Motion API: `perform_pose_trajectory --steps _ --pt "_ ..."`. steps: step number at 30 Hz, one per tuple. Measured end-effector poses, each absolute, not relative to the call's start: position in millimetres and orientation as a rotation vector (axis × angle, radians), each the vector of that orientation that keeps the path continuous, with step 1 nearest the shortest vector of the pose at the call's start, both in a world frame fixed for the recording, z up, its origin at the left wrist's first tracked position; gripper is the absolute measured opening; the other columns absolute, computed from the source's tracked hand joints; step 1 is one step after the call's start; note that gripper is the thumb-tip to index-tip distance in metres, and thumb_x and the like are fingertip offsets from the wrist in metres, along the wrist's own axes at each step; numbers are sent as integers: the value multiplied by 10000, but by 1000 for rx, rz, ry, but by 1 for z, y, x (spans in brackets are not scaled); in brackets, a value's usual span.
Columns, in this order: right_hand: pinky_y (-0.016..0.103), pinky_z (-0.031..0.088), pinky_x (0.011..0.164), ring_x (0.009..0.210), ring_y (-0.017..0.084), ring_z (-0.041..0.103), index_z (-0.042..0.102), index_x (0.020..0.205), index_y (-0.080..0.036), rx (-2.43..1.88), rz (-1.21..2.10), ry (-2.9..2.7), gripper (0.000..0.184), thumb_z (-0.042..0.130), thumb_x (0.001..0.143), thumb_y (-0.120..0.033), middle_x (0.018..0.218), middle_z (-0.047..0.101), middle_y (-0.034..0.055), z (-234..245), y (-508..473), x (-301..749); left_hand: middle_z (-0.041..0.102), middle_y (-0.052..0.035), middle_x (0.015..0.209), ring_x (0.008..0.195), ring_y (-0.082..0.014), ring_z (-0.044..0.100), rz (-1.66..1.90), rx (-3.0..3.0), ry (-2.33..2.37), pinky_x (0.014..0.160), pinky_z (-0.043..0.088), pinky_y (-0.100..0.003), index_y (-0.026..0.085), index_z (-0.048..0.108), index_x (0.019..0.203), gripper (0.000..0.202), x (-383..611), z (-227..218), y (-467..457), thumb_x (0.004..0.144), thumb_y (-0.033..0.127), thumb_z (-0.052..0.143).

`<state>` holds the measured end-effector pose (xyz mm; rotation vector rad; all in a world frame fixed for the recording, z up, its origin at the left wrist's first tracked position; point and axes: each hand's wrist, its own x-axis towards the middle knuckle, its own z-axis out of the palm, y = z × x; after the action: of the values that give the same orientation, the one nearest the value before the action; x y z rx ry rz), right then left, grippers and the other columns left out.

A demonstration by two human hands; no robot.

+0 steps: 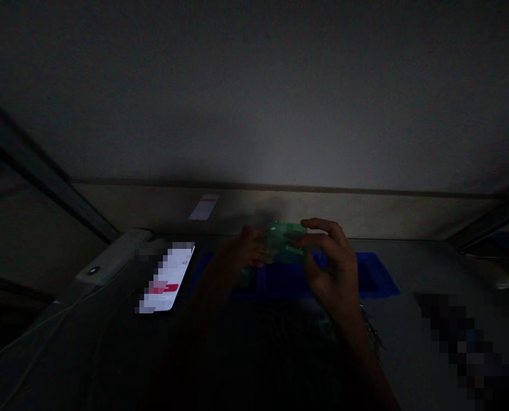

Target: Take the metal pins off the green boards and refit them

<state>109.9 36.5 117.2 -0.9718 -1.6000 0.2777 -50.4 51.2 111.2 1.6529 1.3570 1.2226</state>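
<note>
The scene is very dark. Both hands hold a small green circuit board (285, 242) between them, above a blue tray (376, 277) on the bench. My left hand (241, 254) grips the board's left edge with closed fingers. My right hand (331, 268) pinches its right edge, thumb and fingers curled round it. The board's details are hard to make out.
A lit phone screen (169, 277) lies on the bench left of the tray. A pale device with a small light (94, 270) and cables sits at the far left. A white label (203, 206) is on the wall strip behind. A blurred patch covers the lower right.
</note>
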Motion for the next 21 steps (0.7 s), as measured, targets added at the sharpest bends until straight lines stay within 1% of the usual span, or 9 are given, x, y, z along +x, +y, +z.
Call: perform_pose_trajectory --steps 2,4,7,9,12,13,16,18,21 --pt "362 468 765 1030 216 513 642 758 -246 -955 309 -1628 189 498 785 -126 1090 518 49 115 37 109 671 -56 657 610 -165 633 1183 1583 1308 511 484 -248 170 651 909 387 -50 110 53 854 483 430" --pt "349 475 760 1074 216 488 654 763 -252 -927 341 -1643 215 487 790 -121 1128 478 48 112 37 106 665 -38 682 622 -155 624 1148 1527 1265 519 483 -241 167 652 880 341 -51 113 53 825 459 485" --pt "367 457 820 1097 212 467 667 825 -270 -938 389 -1635 228 488 798 -132 1117 473 47 108 40 101 656 -3 717 650 -141 613 1212 1530 1288 547 487 -229 179 642 840 240 -54 118 53 778 394 554" --pt "380 437 848 1079 211 471 668 867 -274 -976 467 -1596 204 509 798 -165 1087 490 50 107 42 101 654 2 741 686 -145 614 1274 1575 1341 586 499 -237 185 635 830 197 -56 120 53 771 359 564" --pt "358 430 820 979 202 516 672 858 -250 -996 773 -1556 136 564 787 -291 989 555 48 106 45 105 665 -12 845 806 -161 620 1304 1741 1338 716 515 -280 204 632 855 144 -58 121 52 779 302 558" --pt "343 431 794 920 192 535 674 832 -236 -1001 911 -1525 171 553 797 -351 938 581 46 105 47 106 664 -17 886 850 -162 616 1307 1822 1294 767 509 -296 213 635 853 129 -58 120 52 786 283 551" --pt "292 422 692 713 151 546 655 686 -192 -1067 1223 -1335 389 453 833 -491 731 611 38 103 50 108 633 -30 1013 979 -169 583 1305 2040 1177 887 470 -339 231 646 808 116 -60 119 52 804 245 531" --pt "261 403 621 614 128 515 615 588 -179 -1098 1299 -1220 409 479 808 -497 625 583 24 102 52 106 587 -34 1118 1078 -191 534 1277 2130 1170 938 443 -369 242 655 775 118 -62 117 52 798 237 539" --pt "230 373 547 540 104 474 595 573 -175 -1064 1331 -1155 280 580 731 -406 558 547 -4 104 53 103 477 -14 1277 1208 -224 427 1225 2187 1220 983 409 -404 257 663 745 131 -63 114 54 789 228 543"
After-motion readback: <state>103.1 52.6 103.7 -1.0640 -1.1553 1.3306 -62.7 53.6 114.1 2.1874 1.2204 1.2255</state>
